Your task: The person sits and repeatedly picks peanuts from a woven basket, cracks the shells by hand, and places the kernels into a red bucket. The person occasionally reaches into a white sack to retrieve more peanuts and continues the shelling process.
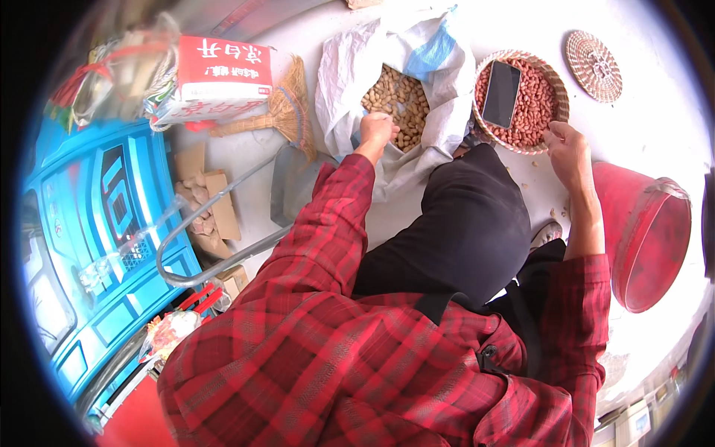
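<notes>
A white woven sack [349,72] stands with its mouth rolled back, and unshelled peanuts [410,100] fill it. My left hand [379,133] is over the sack's near left edge, fingers curled in beside the peanuts; whether anything is inside them is hidden. To the right sits a round woven basket [563,100] of shelled red-skinned peanuts [536,106]. A dark-screened smartphone [501,94] lies on top of these peanuts. At the basket's near right rim is my right hand [568,150], its fingers bent together; I cannot tell if they pinch something.
A woven lid [594,66] lies on the floor beyond the basket. At right, a red bucket [631,223] rests on its side. Leftward are a straw hand broom [293,106], a long-handled dustpan [290,181], a printed carton [223,72], an open cardboard box [223,204] and a blue vehicle [120,223].
</notes>
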{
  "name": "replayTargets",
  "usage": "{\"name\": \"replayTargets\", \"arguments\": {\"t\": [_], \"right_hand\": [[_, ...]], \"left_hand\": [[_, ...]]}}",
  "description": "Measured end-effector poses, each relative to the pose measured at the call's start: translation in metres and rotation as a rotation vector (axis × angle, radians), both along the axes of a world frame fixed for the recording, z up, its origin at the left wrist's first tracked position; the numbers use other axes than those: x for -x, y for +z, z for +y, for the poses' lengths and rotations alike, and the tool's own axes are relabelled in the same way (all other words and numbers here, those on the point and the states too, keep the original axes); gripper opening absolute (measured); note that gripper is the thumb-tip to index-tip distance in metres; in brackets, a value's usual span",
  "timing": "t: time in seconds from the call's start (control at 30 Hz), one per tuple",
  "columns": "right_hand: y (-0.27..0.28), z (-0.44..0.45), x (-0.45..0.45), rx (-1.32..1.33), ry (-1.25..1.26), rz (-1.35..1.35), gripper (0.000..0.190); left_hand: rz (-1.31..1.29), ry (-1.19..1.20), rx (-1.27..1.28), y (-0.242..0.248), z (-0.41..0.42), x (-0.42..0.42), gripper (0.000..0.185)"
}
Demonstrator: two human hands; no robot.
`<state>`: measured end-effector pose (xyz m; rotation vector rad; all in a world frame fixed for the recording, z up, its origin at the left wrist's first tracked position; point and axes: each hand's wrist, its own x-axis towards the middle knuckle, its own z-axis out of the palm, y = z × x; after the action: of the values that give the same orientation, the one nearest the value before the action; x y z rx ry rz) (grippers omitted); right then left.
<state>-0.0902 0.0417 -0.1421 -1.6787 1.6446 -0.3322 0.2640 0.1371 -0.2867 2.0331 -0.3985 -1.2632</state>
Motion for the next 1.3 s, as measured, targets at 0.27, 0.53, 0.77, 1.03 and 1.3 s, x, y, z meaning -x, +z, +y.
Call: {"name": "replayTargets", "arguments": {"t": [0.27, 0.53, 0.77, 1.03, 1.3], "right_hand": [[0.057, 0.038, -0.014, 0.017, 0.263, -0.001, 0.022], [0.060, 0.046, -0.003, -0.073, 0.372, 0.152, 0.023], [0.061, 0.046, -0.002, -0.134, 0.414, 0.218, 0.018], [0.061, 0.047, 0.001, -0.079, 0.451, 0.273, 0.017], [0.060, 0.046, 0.001, -0.123, 0.484, 0.318, 0.016]], "left_hand": [[-0.813, -1.008, 0.022, -0.062, 0.002, 0.005, 0.031], [-0.886, -1.099, -0.014, -0.070, 0.015, 0.035, 0.045], [-0.983, -1.229, -0.093, -0.060, 0.033, 0.036, 0.023], [-0.778, -1.188, -0.306, -0.055, 0.035, 0.004, 0.021], [-1.039, -0.834, 0.053, -0.068, -0.030, -0.046, 0.039]]}}
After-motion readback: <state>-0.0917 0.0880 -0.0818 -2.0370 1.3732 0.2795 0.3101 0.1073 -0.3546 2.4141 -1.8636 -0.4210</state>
